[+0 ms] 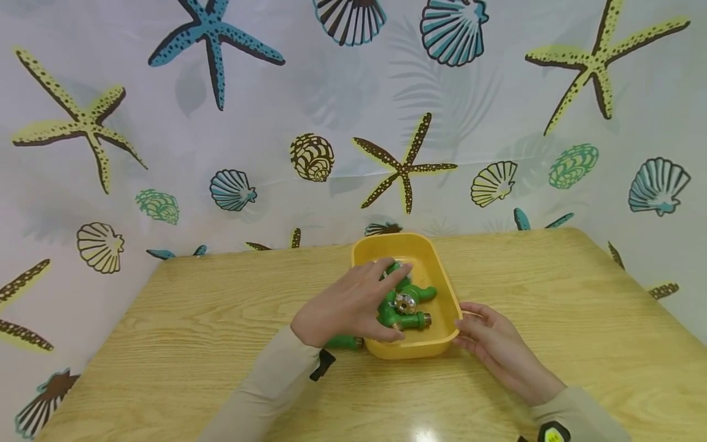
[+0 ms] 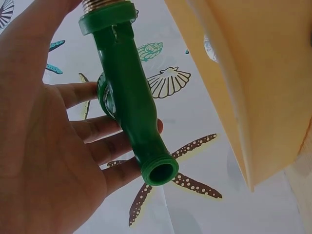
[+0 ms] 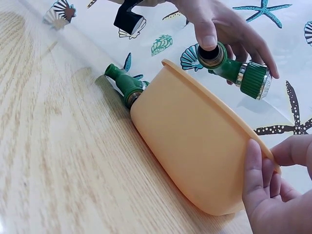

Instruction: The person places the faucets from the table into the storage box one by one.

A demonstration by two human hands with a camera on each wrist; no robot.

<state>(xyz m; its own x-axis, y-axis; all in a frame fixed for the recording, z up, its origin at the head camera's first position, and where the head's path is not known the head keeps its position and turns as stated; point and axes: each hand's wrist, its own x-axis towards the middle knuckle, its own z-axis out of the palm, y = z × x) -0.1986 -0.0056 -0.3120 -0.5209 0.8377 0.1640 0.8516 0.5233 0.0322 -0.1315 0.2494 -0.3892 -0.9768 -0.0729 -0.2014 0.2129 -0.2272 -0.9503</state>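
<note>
My left hand (image 1: 350,301) is over the yellow plastic bin (image 1: 447,282), holding a green tap (image 2: 126,92) between thumb and fingers. The tap has a brass threaded end and, in the right wrist view, a ribbed green knob (image 3: 253,80) with a clear cap. Below the hand, green taps (image 1: 424,294) with shiny round knobs lie inside the bin. My right hand (image 1: 497,347) pinches the bin's rim at its near right corner; thumb and fingers straddle the wall in the right wrist view.
Another green tap (image 3: 126,84) lies on the wooden table (image 1: 221,307), close against the bin's left side and partly hidden by my left wrist in the head view. Behind the table hangs a white cloth (image 1: 265,123) printed with starfish and shells.
</note>
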